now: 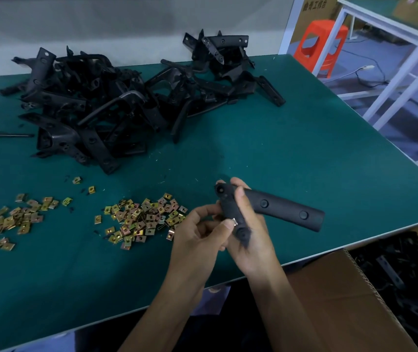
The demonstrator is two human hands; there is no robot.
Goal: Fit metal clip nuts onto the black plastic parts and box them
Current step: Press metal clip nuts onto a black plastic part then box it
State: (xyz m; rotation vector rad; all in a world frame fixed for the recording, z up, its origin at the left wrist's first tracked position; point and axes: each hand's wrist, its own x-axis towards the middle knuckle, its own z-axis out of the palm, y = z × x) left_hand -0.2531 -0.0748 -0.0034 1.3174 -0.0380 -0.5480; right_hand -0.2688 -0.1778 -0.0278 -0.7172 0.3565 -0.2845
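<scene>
The right hand (pixel 249 240) gripped the black plastic part (pixel 279 208) over the near edge of the surface (pixel 279 153). Its long arm pointed to the right and its short leg toward the person. The left hand (pixel 197 235), just beside, pinched what seemed a clip nut (pixel 235 221) against that short leg. The cardboard box (pixel 342 301) stood below, on the right side.

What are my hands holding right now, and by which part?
The right hand grips the black plastic part around its bend; the left hand pinches a metal clip nut against its shorter arm.
</scene>
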